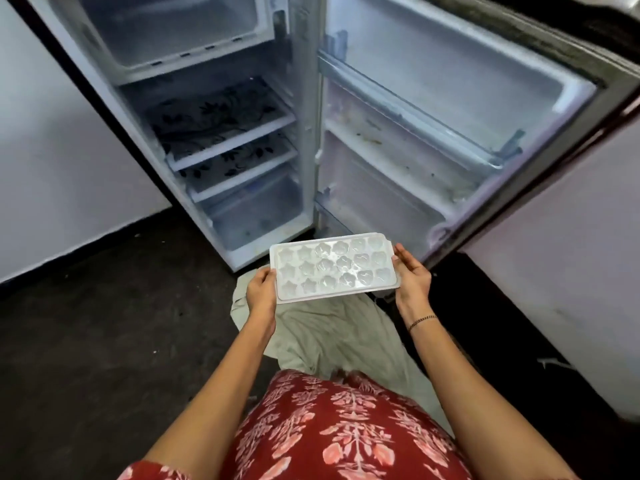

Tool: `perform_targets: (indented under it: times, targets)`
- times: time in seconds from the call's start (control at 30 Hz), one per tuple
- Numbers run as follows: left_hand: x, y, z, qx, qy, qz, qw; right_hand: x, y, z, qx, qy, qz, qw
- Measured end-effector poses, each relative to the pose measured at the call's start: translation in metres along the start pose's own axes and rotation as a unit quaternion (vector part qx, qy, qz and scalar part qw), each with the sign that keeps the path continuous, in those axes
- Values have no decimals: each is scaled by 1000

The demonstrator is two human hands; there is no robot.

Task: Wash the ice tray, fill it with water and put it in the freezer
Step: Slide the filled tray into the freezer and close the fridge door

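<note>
Presently, item: white ice tray [334,266], moulded cells, held level before the open refrigerator [308,150]; whether water is in it, I cannot tell. Grip: left hand [261,287] and right hand [412,271] each curled round one short end. Step, by my reckoning: final, stowing. Next move calls for raising it level into the freezer compartment [173,26] at the top.

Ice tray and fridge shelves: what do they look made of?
The ice tray looks like white, semi-glossy moulded plastic: thin rim, shaped cavities catching soft highlights. The fridge shelves have white, probably plastic edges; a dark floral pattern covers the top, so the panel's material is unclear.
</note>
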State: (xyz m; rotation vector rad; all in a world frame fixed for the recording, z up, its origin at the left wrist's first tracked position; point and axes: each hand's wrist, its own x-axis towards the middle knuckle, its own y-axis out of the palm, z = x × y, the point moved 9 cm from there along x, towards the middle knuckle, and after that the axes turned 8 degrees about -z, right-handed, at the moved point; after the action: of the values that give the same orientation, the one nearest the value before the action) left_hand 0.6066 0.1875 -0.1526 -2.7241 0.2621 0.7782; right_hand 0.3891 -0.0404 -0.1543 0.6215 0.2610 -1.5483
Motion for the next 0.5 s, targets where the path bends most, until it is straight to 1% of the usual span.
perform_targets:
  times: [0.23, 0.4, 0.5]
  targets:
    - [24, -13, -30, -53, -6, -99, 994, 35, 89, 11, -63, 7, 86, 994]
    - [55, -20, -43, -79, -52, -157, 983, 51, 146, 5, -80, 28, 115, 990]
    - [75, -22, -61, -87, -49, -188, 977, 62, 184, 3, -95, 23, 122, 988]
